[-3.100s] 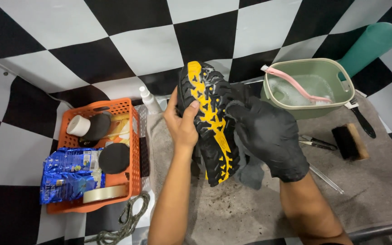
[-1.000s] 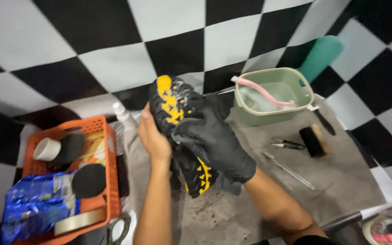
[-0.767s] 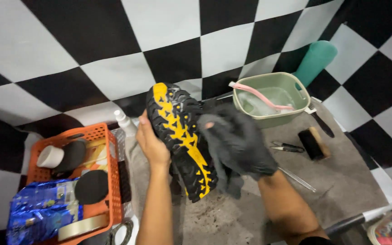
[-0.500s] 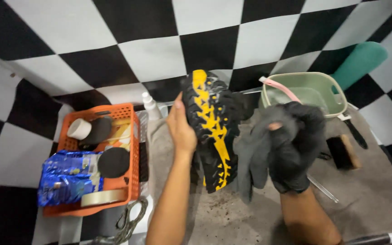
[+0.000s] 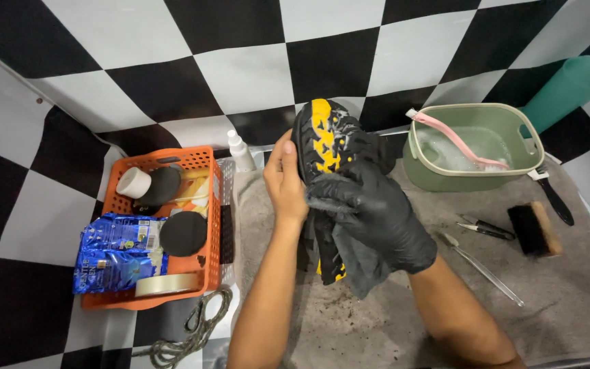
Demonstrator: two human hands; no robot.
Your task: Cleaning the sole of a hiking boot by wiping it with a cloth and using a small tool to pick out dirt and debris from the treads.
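A black and yellow shoe [image 5: 324, 147] is held sole-up at the centre of the view, above a grey towel [image 5: 568, 294] spread over the surface. The bare left hand [image 5: 286, 179] is closed around the shoe's edge at 9 o'clock, its fingers wrapped behind it. The gloved right hand [image 5: 377, 217] is pressed across the sole at about 4 o'clock, its fingers clenched on a dark grey cloth [image 5: 363, 263] that hangs below the shoe.

The step in hand is judged to be wiping the sole. It would be done well if the shoe were kept firmly braced by the left hand while the cloth is drawn along the tread grooves, with pressure kept on the lugs where dirt lodges. Loosened grit is best let fall onto the towel, where dark crumbs [image 5: 329, 318] already lie at 6 o'clock.

A green basin [image 5: 445, 179] of soapy water with a pink brush [image 5: 455, 140] stands at 2 o'clock. A wooden brush [image 5: 534, 229] and metal tools [image 5: 486, 227] lie at 3 o'clock. An orange basket [image 5: 206, 205] of supplies sits at 9 o'clock.
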